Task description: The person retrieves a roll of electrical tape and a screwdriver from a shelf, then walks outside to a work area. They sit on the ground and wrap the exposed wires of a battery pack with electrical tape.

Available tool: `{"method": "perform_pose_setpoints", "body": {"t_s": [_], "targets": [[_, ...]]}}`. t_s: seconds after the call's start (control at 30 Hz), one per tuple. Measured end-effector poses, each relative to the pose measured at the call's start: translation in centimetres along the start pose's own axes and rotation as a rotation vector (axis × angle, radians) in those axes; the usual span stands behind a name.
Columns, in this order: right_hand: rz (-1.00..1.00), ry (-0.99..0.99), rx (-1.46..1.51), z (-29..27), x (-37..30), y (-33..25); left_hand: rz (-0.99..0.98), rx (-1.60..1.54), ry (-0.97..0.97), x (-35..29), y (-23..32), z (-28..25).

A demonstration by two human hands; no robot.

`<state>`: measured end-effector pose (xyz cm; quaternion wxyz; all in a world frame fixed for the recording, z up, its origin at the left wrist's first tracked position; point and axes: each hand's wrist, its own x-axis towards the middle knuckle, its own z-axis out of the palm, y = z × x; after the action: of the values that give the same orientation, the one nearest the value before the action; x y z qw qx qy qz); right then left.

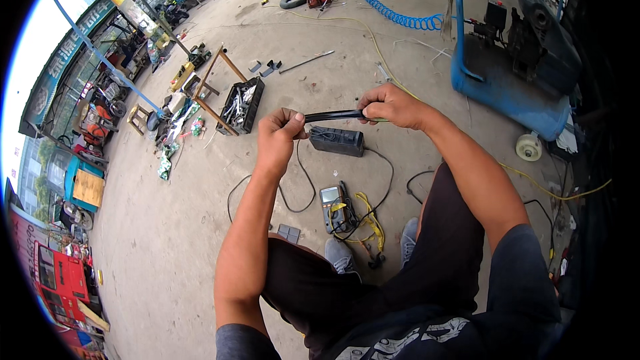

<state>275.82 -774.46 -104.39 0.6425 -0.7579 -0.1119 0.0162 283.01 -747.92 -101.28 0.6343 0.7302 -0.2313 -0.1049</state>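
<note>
Left hand (pixel 277 135) | right hand (pixel 392 105): both pinched on glossy black strip (pixel 331 115) | black rectangular box (pixel 339 141): on concrete floor (pixel 160 247)

Bare floor (pixel 157 240) left of the left forearm (pixel 245 240) allows passage; rightward, a black box (pixel 340 143) and multimeter (pixel 331 210) obstruct.

Daylit conc. flr (pixel 167 247) has wdn stool (pixel 138 115) at L.
</note>
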Motion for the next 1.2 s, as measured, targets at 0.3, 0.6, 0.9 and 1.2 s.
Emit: {"method": "perform_pose_setpoints", "body": {"t_s": [0.3,0.6,0.9,1.2], "targets": [[0.004,-0.026,-0.029,0.1,0.2,0.4,0.013,0.031,0.014,0.3,0.1,-0.3],[0.054,-0.041,-0.067,-0.2,0.2,0.3,-0.009,0.083,0.044,0.5,0.1,-0.4],[-0.002,-0.01,-0.091,-0.1,-0.1,-0.3,-0.025,0.109,0.086,0.6,0.4,-0.6],[-0.032,-0.009,-0.132,-0.7,0.3,0.2,-0.004,0.088,0.082,1.1,-0.1,-1.2]]}}
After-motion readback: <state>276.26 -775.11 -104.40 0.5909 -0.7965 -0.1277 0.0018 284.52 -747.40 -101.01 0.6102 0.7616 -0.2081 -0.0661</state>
